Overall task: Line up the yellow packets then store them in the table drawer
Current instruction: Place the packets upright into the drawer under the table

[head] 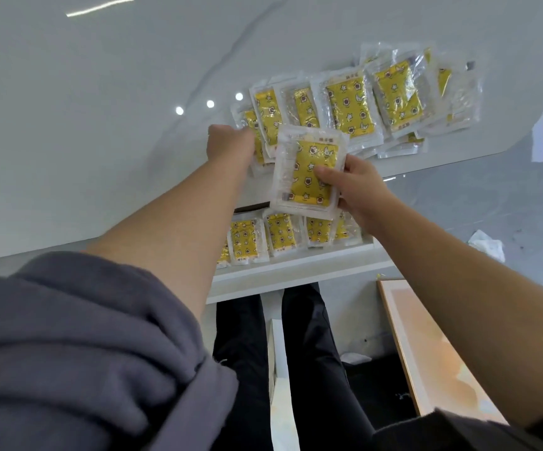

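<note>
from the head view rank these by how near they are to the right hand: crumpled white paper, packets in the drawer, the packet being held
1. held packet: pinched in the right hand itself, on its left side.
2. packets in the drawer: just below the hand.
3. crumpled white paper: lower down, well off to the right.

Overlapping yellow packets (350, 109) line the table (101, 125); others lie in the open drawer (296, 266).
</note>
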